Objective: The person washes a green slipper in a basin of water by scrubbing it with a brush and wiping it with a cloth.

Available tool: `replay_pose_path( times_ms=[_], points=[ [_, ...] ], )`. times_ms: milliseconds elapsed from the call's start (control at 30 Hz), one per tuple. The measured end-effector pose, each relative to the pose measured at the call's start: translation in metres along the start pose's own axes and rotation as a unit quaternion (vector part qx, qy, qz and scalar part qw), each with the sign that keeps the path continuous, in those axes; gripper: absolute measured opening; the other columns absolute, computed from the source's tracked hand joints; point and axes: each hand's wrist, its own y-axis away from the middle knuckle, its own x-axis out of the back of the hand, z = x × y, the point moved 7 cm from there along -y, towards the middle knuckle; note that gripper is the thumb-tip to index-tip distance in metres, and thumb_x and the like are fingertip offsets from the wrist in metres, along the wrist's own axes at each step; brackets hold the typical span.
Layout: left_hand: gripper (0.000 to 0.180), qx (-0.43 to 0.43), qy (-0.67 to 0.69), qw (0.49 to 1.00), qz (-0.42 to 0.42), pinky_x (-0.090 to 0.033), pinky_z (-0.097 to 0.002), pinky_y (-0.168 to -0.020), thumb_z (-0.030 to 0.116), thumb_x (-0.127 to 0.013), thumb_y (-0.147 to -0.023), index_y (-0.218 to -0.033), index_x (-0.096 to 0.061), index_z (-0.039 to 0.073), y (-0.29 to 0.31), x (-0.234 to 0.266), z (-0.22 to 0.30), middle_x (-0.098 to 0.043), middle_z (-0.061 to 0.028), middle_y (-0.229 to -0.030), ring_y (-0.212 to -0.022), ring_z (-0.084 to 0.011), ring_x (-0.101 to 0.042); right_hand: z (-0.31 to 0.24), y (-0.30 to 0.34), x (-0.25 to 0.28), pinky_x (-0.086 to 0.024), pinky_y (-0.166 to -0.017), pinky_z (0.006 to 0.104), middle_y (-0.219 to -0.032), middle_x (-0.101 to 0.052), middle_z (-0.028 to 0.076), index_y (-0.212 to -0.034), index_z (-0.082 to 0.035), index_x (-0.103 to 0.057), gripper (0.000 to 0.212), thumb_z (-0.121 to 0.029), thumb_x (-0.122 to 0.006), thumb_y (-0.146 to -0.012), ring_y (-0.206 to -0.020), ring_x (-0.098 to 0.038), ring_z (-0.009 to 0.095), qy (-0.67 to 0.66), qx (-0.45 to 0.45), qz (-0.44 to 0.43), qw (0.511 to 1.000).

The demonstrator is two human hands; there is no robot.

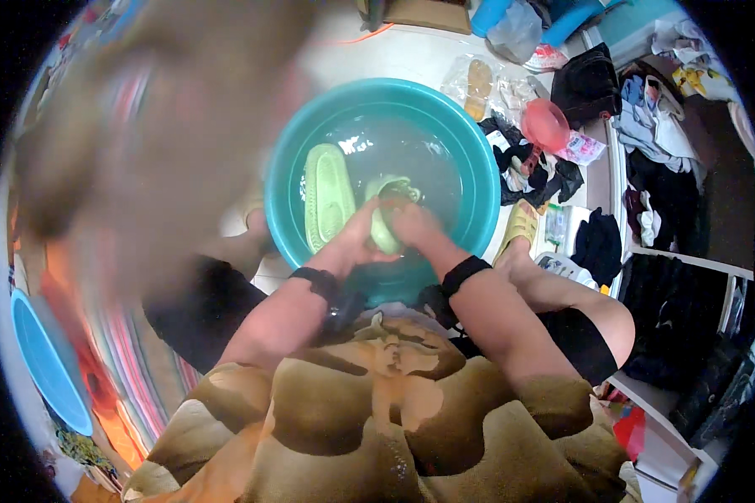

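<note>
A teal round basin (274, 197) of cloudy water stands in front of me. In it, one light green slipper (329, 189) lies along the left side. My left hand (362, 241) grips a second light green slipper (384, 233) near the middle of the basin, its upper part (390, 186) pointing away from me. Against this slipper's right side is my right hand (414, 225), its fingers curled closed. Whatever those fingers hold, if anything, is hidden. Dark bands circle both wrists.
A pink-red dipper (545, 126) rests on a heap of dark clothes and bags right of the basin. Shelves with folded clothes (658, 126) line the right. A blue tub (49, 360) stands at far left. A large blurred brown shape (143, 142) blocks the upper left.
</note>
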Motion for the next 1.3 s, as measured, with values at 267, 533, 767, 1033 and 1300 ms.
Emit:
replay_pose_path(
  times_ms=[267, 533, 767, 1033, 1300],
  points=[
    [0.056, 0.038, 0.043, 0.998, -0.021, -0.035, -0.0566, -0.085, 0.057, -0.033, -0.084, -0.123, -0.039, 0.017, -0.007, -0.004, -0.001, -0.045, -0.012, -0.121, -0.106, -0.0342, -0.046, 0.022, 0.017, 0.004, -0.039, -0.047, 0.0353, -0.074, -0.057, 0.015, -0.112, -0.009, -0.054, 0.053, -0.052, -0.042, -0.082, -0.053, -0.051, 0.023, -0.138, -0.004, -0.079, 0.987],
    [0.059, 0.042, -0.015, 0.999, 0.017, -0.044, -0.0512, -0.074, 0.059, -0.029, -0.084, -0.122, -0.04, 0.015, -0.015, 0.001, -0.006, -0.051, -0.0128, -0.109, -0.093, -0.0332, -0.052, -0.002, 0.071, 0.038, -0.047, -0.068, 0.0395, -0.088, -0.061, 0.02, -0.103, -0.004, -0.057, 0.039, -0.034, -0.043, -0.083, -0.075, -0.061, 0.028, -0.25, -0.06, -0.132, 0.957],
    [0.052, 0.038, -0.058, 0.997, 0.017, -0.04, -0.0555, -0.082, 0.054, -0.03, -0.086, -0.125, -0.036, 0.02, -0.012, -0.018, -0.004, -0.044, -0.0083, -0.121, -0.108, -0.0316, -0.044, 0.024, -0.009, -0.009, -0.045, -0.074, 0.0381, -0.099, -0.059, 0.018, -0.106, -0.007, -0.056, 0.045, -0.041, -0.032, -0.089, -0.087, -0.058, 0.031, -0.132, -0.006, 0.018, 0.991],
    [0.056, 0.016, -0.048, 0.998, 0.045, -0.045, -0.0543, -0.072, 0.056, -0.035, -0.084, -0.123, -0.038, 0.016, -0.01, -0.008, 0.002, -0.047, -0.0112, -0.116, -0.101, -0.0331, -0.048, 0.029, 0.002, -0.005, -0.042, -0.083, 0.0404, -0.109, -0.056, 0.017, -0.109, -0.007, -0.055, 0.038, -0.027, -0.034, -0.086, -0.098, -0.056, 0.03, -0.032, -0.019, -0.04, 0.999],
    [0.06, 0.039, -0.042, 0.997, 0.044, -0.041, -0.0549, -0.079, 0.06, -0.034, -0.082, -0.125, -0.037, 0.018, 0.001, 0.018, 0.002, -0.047, -0.0107, -0.118, -0.104, -0.0316, -0.047, -0.021, 0.077, 0.034, -0.049, -0.064, 0.0399, -0.082, -0.06, 0.022, -0.093, 0.003, -0.057, 0.036, -0.025, -0.035, -0.086, -0.075, -0.062, 0.031, -0.034, 0.153, -0.089, 0.984]
  ],
)
